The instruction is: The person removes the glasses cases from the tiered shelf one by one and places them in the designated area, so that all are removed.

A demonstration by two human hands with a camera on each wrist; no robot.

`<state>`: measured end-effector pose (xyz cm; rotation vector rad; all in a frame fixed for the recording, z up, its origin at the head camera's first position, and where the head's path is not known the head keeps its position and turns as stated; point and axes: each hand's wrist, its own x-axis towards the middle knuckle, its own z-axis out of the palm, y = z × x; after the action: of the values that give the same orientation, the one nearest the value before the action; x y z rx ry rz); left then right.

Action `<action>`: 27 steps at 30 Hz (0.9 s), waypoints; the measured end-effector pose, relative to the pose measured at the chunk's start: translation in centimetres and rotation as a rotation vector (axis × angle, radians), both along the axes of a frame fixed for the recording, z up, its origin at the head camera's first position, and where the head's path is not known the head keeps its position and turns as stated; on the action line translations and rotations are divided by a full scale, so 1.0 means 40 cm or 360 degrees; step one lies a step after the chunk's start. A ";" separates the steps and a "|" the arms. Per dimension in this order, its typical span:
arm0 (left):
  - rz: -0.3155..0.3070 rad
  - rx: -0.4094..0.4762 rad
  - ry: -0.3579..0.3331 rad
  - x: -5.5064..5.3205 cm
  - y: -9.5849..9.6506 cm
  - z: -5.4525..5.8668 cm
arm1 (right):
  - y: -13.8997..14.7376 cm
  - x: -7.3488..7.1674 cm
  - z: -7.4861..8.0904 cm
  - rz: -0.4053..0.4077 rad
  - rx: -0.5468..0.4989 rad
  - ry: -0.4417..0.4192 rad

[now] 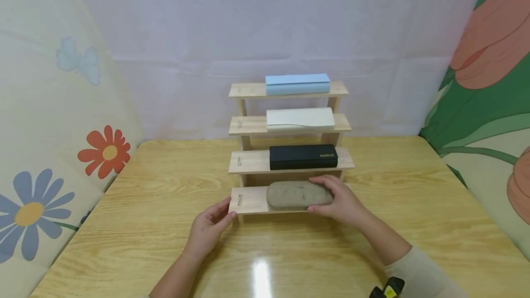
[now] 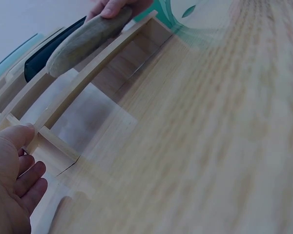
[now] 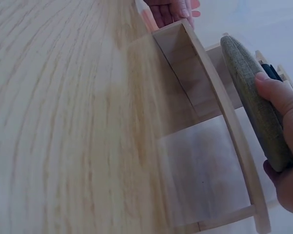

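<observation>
One grey-brown, mottled, round-ended case, seemingly cloth-covered (image 1: 287,196) — over the lowest shelf (image 1: 254,199) of a pale wooden four-tier stand (image 1: 250,90); whether it touches the board we cannot tell. We judge it light, fairly stiff, little inclined to slip; best held across its width.

Right hand (image 1: 341,201): fingers and thumb grip the case's right end.

Left hand (image 1: 209,225): thumb and fingers pinch the lowest shelf's left end.

Above, ascending: black oblong case with lettering (image 1: 303,157); white flapped case (image 1: 300,119); light-blue oblong case (image 1: 297,84).

Obstruction: the black case's tier, close behind — we count nothing in front.

Beneath: wood-grained worktop (image 1: 165,178).
</observation>
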<state>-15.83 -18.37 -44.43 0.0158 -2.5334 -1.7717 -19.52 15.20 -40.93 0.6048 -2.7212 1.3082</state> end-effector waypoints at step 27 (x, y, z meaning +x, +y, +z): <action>-0.0017 0.0004 -0.0005 -0.002 -0.003 -0.002 | 0.152 0.075 0.145 -0.0126 0.0041 0.0066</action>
<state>-15.90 -18.51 -44.52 0.0049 -2.5379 -1.7803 -16.52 21.28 -35.12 0.5146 -2.7032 1.2305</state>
